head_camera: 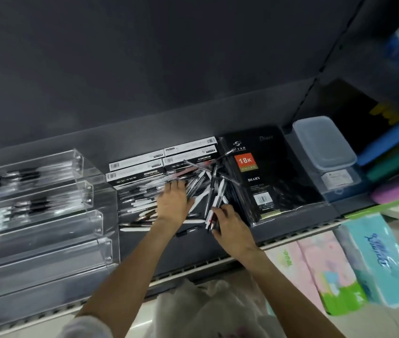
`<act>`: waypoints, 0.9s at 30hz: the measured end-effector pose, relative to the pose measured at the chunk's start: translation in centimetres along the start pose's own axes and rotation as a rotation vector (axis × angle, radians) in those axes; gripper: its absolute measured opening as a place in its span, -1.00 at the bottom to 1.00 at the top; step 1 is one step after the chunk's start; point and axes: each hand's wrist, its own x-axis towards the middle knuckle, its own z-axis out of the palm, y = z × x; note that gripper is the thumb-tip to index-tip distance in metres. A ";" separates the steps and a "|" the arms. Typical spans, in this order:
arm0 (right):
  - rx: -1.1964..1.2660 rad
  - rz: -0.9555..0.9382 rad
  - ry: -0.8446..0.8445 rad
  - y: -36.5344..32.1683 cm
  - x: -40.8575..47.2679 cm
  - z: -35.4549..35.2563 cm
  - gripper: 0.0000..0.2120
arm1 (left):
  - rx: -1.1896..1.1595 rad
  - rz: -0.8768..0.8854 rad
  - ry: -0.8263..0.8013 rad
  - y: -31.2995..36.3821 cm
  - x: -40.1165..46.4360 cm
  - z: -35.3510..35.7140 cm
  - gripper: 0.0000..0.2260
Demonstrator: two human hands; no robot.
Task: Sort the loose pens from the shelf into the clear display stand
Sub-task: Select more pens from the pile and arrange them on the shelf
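Loose pens [169, 191] mostly remain heaped on the shelf [193, 250] beneath my flat, released left hand [172, 203]. Right hand [230, 228] fingers grasp several pens. Display stand [47, 203], left of both hands, has only its upper tiers partly filled.

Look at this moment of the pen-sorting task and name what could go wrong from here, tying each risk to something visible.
1. The right hand grips several pens at once; one could slip from the bunch and fall off the shelf edge.
2. The left hand lies flat on the tangled loose pile; sweeping it may roll pens off the front.
3. The clear display stand is see-through, so its tiers may be misjudged.
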 end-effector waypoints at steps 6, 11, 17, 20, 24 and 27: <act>-0.010 0.004 -0.010 -0.2 1.0 -0.1 -0.47 | -0.010 0.061 -0.032 0.1 1.7 -0.4 -0.63; -0.030 -0.015 -0.036 -0.2 1.3 -0.4 -0.47 | -0.278 0.054 0.006 -0.8 2.3 -0.3 -0.70; -0.045 -0.026 -0.021 0.1 1.2 -1.0 -0.50 | -0.466 0.036 -0.012 -0.9 3.0 -0.3 -0.76; -0.030 -0.029 0.008 0.0 1.0 -1.2 -0.51 | -0.663 0.002 0.041 -1.1 3.3 -1.6 -0.75; -0.021 -0.042 0.092 -0.1 0.6 -2.0 -0.52 | -1.077 -0.081 0.188 -1.4 3.1 -5.1 -0.84; -0.048 -0.043 0.198 -0.5 0.0 -3.3 -0.53 | -1.466 -0.110 0.302 -1.6 2.6 -8.4 -0.83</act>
